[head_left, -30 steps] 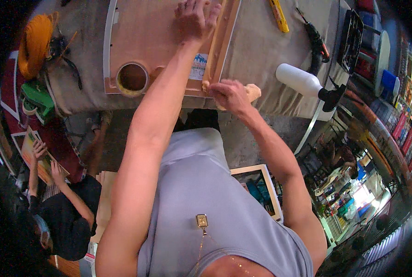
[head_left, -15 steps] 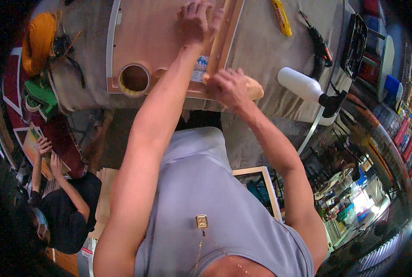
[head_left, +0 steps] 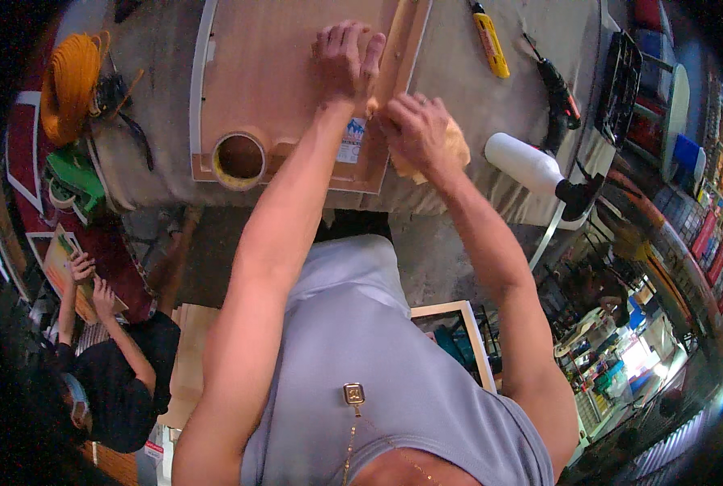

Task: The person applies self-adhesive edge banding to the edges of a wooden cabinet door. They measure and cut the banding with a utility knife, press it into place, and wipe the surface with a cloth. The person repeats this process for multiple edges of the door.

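Hiding cloth (head_left: 457, 149) partly: right fingers (head_left: 404, 110)

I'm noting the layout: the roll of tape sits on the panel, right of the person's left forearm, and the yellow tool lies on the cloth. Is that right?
Not quite: the head view shows the roll of tape left of the left forearm. It sits on the panel, and the yellow tool lies on the cloth.

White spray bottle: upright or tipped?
Tipped. The white spray bottle lies on its side on the table, long flank toward the camera, its black trigger head pointing sideways.
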Demonstrator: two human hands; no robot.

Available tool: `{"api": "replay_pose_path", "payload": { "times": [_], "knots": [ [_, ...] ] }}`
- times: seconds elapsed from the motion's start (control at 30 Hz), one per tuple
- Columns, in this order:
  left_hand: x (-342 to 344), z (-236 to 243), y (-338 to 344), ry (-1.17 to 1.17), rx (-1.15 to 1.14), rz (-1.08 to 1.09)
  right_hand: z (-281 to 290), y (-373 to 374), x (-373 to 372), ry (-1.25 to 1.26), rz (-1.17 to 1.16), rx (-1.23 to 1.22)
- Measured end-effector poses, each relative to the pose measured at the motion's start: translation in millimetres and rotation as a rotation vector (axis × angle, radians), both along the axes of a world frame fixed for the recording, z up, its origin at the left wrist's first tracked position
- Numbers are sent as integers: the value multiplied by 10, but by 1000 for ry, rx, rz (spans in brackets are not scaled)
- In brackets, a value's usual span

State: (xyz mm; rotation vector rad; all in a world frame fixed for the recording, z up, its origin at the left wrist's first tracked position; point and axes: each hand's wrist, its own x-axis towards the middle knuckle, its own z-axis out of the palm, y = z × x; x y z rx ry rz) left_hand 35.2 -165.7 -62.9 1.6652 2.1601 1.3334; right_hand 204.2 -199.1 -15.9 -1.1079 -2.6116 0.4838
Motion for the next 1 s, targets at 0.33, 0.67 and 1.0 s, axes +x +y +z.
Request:
{"api": "replay_pose_path", "payload": {
  "times": [0.33, 0.67, 1.0],
  "knots": [
    [-18, 87, -21, 15, -62, 15, -48, 1649, -412, 51, -209, 163],
    [-45, 38, 19, -88, -15, 25, -204, 1563, -382, -74, -132, 283],
    [-42, -49, 55, -55, 21, 15, 56, -806, 89, -26, 77, -40]
  ]
}}
